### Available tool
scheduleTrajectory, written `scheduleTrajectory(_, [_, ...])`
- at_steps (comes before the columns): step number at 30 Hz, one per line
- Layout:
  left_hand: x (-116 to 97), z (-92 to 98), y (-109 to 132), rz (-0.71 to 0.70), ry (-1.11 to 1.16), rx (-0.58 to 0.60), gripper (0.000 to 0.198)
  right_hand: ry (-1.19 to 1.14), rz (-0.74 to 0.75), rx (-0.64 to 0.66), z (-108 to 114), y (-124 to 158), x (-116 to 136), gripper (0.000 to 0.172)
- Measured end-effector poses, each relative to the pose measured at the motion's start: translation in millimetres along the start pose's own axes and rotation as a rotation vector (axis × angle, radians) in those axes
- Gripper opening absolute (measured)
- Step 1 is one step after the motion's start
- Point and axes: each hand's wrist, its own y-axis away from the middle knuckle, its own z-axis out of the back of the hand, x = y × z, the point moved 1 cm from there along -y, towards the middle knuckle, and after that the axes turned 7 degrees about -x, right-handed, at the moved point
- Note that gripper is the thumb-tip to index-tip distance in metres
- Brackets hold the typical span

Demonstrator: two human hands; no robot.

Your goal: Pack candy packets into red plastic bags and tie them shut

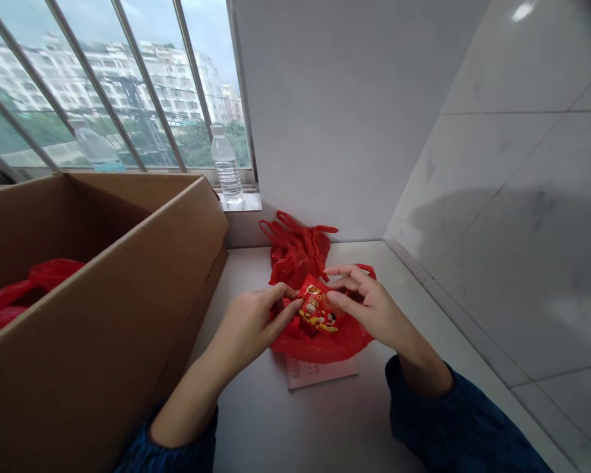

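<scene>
**Two narrow grips, left hand and right hand, are holding a glossy red printed snack packet**

The left hand is pinching the packet's left edge between thumb and fingertips, while the right hand is curling its fingers over the packet's upper right side. The packet, printed with yellow lettering and small cartoon figures, is sitting between the hands, just above a crumpled red plastic carrier bag. That bag is lying on a pale, smooth worktop, and a pale pink sheet of paper is showing from under its near edge. A second bunched red plastic bag with looped handles is resting just behind it, near the wall.

To the left, an open brown cardboard box is standing beside the left forearm, with loose red plastic bunched inside it. Beyond the box, a clear plastic water bottle is standing on the window sill, and a barred window is showing pale apartment blocks outside. Dark blue sleeves are bunching around both forearms, and grey-veined marble wall tiles are lining the worktop's right side.
</scene>
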Motion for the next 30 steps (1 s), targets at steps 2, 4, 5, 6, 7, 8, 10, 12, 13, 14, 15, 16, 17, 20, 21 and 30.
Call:
scheduleTrajectory(2, [0.7, -0.2, -0.7, -0.004, 0.023, 0.033, 0.033, -0.02, 0.008, -0.027, -1.3, -2.3, -0.4, 0.029])
scheduleTrajectory(4, [0.4, -0.2, -0.7, -0.011, 0.043, 0.057, 0.034, -0.02, 0.021, -0.034, -2.5, -3.1, 0.3, 0.025])
scheduleTrajectory(5, [0.0, -0.2, -0.5, -0.01, 0.048, 0.061, 0.033, -0.014, 0.023, -0.03, -2.8, -3.2, 0.8, 0.024])
scheduleTrajectory(6, [-0.4, 0.0, -0.3, -0.006, 0.05, 0.062, 0.032, -0.007, 0.025, -0.026, -3.0, -3.1, 1.2, 0.024])
scheduleTrajectory(7, [-0.9, 0.2, -0.2, -0.002, 0.051, 0.064, 0.031, 0.001, 0.025, -0.024, -2.9, -2.9, 1.4, 0.024])
scheduleTrajectory(8, [-1.5, 0.5, 0.0, 0.002, 0.053, 0.067, 0.03, 0.008, 0.026, -0.023, -2.7, -2.8, 1.6, 0.025])
scheduleTrajectory(10, [-2.5, 1.0, 0.1, 0.008, 0.055, 0.08, 0.029, 0.018, 0.031, -0.027, -2.2, -2.9, 1.3, 0.026])
scheduleTrajectory(12, [-3.3, 1.5, 0.1, 0.007, 0.058, 0.088, 0.029, 0.025, 0.039, -0.027, -1.8, -3.3, 0.4, 0.026])
scheduleTrajectory(13, [-3.5, 1.6, 0.0, 0.006, 0.059, 0.09, 0.029, 0.028, 0.044, -0.024, -1.8, -3.5, -0.1, 0.026])
scheduleTrajectory(14, [-3.5, 1.7, 0.0, 0.005, 0.06, 0.091, 0.029, 0.029, 0.047, -0.021, -1.8, -3.7, -0.6, 0.026])
scheduleTrajectory(15, [-3.4, 1.8, 0.0, 0.005, 0.059, 0.09, 0.029, 0.031, 0.048, -0.019, -1.8, -3.8, -1.1, 0.026])
scheduleTrajectory(16, [-3.3, 1.8, 0.0, 0.007, 0.058, 0.089, 0.029, 0.033, 0.047, -0.017, -1.8, -3.8, -1.4, 0.026])
scheduleTrajectory(17, [-3.0, 1.7, 0.1, 0.009, 0.054, 0.088, 0.029, 0.037, 0.047, -0.016, -1.8, -3.7, -1.5, 0.026])
scheduleTrajectory(20, [-2.3, 1.5, 0.0, 0.007, 0.049, 0.088, 0.029, 0.048, 0.048, -0.015, -1.6, -3.5, -0.7, 0.027])
scheduleTrajectory(21, [-2.2, 1.3, -0.1, 0.003, 0.049, 0.089, 0.029, 0.051, 0.049, -0.015, -1.5, -3.6, -0.3, 0.027])
scheduleTrajectory(30, [-3.2, 1.5, -0.3, 0.006, 0.041, 0.096, 0.029, 0.048, 0.039, -0.003, -1.2, -4.3, -0.6, 0.026])
